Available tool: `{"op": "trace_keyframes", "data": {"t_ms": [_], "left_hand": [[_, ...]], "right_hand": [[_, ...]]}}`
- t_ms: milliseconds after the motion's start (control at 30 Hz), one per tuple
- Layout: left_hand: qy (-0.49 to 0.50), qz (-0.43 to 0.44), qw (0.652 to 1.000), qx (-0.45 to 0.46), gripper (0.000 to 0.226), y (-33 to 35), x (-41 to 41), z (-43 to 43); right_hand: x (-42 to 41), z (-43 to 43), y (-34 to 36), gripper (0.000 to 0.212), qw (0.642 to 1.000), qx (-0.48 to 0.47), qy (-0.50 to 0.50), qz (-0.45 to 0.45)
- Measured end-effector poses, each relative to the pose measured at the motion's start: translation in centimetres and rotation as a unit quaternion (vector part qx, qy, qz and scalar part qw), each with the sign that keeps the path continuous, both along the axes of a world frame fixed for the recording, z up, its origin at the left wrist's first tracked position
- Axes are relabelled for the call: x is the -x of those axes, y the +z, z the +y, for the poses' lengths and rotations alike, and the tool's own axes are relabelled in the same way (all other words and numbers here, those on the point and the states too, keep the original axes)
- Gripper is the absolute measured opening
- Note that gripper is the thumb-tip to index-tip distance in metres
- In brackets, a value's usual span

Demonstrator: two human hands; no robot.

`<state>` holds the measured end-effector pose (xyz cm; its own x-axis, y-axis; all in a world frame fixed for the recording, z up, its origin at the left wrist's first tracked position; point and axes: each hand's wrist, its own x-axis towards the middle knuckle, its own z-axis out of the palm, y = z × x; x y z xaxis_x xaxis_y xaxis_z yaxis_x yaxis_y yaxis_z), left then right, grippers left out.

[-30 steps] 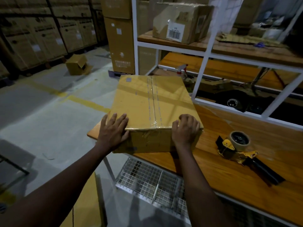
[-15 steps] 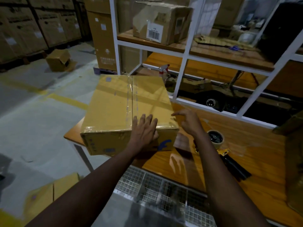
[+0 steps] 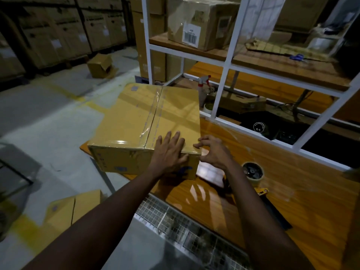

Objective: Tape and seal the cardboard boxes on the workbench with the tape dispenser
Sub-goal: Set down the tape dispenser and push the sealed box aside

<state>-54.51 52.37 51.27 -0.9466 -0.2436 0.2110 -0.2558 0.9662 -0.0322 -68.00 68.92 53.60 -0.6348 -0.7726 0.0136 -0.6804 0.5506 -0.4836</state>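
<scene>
A yellow-brown cardboard box (image 3: 136, 121) with clear tape along its top seam sits on the left end of the wooden workbench (image 3: 288, 184), its left part hanging past the bench edge. My left hand (image 3: 169, 152) lies flat, fingers spread, on the box's near right top edge. My right hand (image 3: 212, 152) hovers at the box's right near corner, fingers curled and apart, fingertips touching the top edge. The tape dispenser (image 3: 253, 174) with its tape roll lies on the bench right of my right forearm, partly hidden by it.
A white metal shelf frame (image 3: 224, 75) rises behind the bench, holding a labelled carton (image 3: 200, 22). A spray bottle (image 3: 203, 84) stands behind the box. Another flat box (image 3: 74, 207) lies on the floor lower left. A wire-mesh rack (image 3: 185, 228) sits under the bench.
The box has been pushed left and turned, now overhanging the bench end. My left hand slid from the left near corner to the right side; my right hand came off the box and returned to its corner.
</scene>
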Motion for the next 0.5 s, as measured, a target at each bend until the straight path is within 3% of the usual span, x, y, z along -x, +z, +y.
{"op": "trace_keyframes", "data": {"t_ms": [133,500], "left_hand": [[-0.008,-0.004,1.000,-0.009,0.073,0.5,-0.6,-0.2],[0.052,-0.048,0.997,-0.009,0.078,0.4,-2.3,-1.7]], "right_hand": [[-0.6,-0.1,-0.5,0.033,0.998,0.040,-0.023,0.034],[-1.5,0.2,-0.9,0.031,0.995,0.076,-0.051,0.041]]}}
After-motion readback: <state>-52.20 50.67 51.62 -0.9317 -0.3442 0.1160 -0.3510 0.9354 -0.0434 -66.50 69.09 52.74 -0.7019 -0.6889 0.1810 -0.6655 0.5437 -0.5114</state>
